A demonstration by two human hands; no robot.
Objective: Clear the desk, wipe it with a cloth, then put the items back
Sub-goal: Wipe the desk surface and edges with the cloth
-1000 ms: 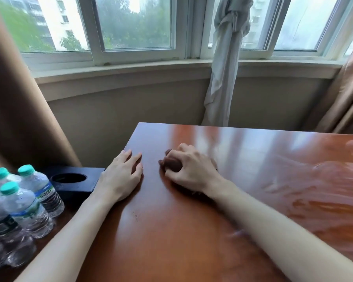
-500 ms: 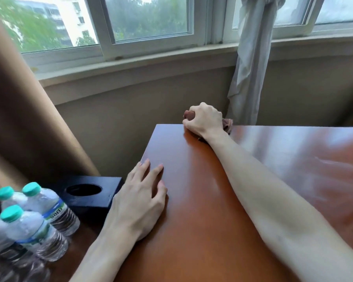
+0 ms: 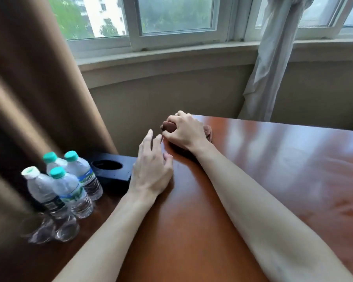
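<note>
The right hand (image 3: 184, 132) was curled over a bunched brown cloth (image 3: 208, 132), fingers wrapped round it and pressing it down at the far left corner of the desk (image 3: 253, 169), with a roll of the fabric poking out past the knuckles and another fold showing behind the wrist. The left hand (image 3: 152, 168) lay beside it with its fingers loosely spread and holding nothing, its palm at the desk's left edge and its fingertips close to the right hand's thumb; whether the palm bore weight could not be told. The step in hand looked to be the wiping, and to do it well the person would likely have wanted to flatten the cloth somewhat so that more of it met the wood, keep steady downward pressure, and draw it in overlapping passes from the far corner toward the body so that no strip was missed. The glossy top showed smeared patches on the right, which suggested that side deserved a pass too. Care at the corner seemed wise, since the cloth sat right at the edge and could slip off. On a lower surface to the left stood several water bottles (image 3: 69, 190) and a dark box with a round opening (image 3: 112, 168), apparently waiting to be returned afterwards.
</note>
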